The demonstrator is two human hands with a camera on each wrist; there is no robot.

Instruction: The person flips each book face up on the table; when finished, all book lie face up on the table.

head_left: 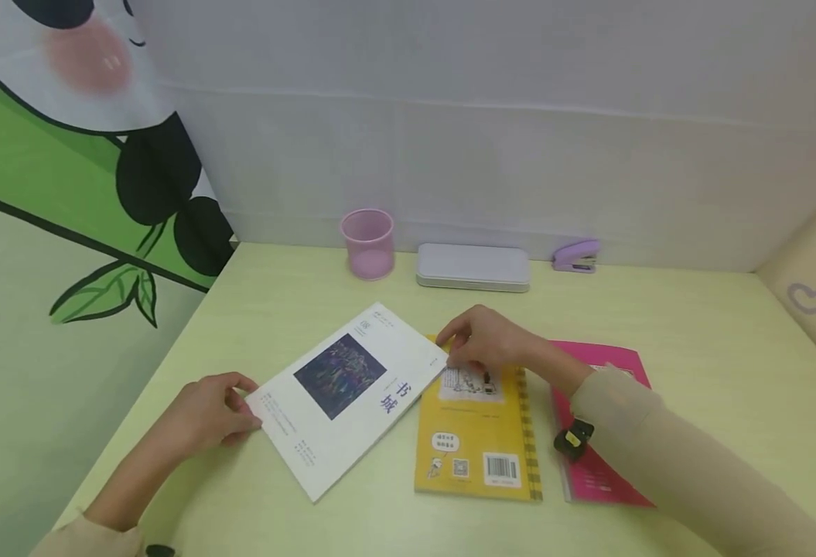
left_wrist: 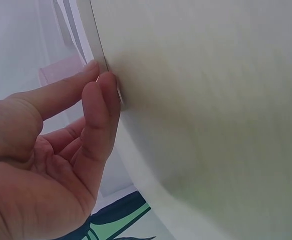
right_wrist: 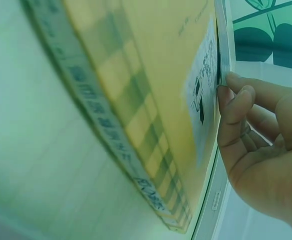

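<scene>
The white magazine lies askew on the pale green desk, its right corner overlapping the far left corner of the yellow book, which lies flat to its right. The left hand holds the magazine's near-left corner — in the left wrist view the thumb and fingertips pinch the thin edge. The right hand rests at the magazine's right corner, where it meets the yellow book; the right wrist view shows curled fingertips pressed against the page edges there, though whether they catch only the magazine or the yellow cover as well I cannot tell.

That is the main risk: if the right fingers snag the yellow book's cover along with the magazine, lifting or sliding will drag the book too, pushing it toward the pink book just beside it on the right, or bending its cover. The magazine is thin and floppy — held only at two opposite corners, it may sag in the middle or slip from the left pinch, which grips very little paper. A sweep toward the far side could also knock the pink cup or the grey case, which stand near the wall; the purple stapler is further right, well apart from both hands.
</scene>
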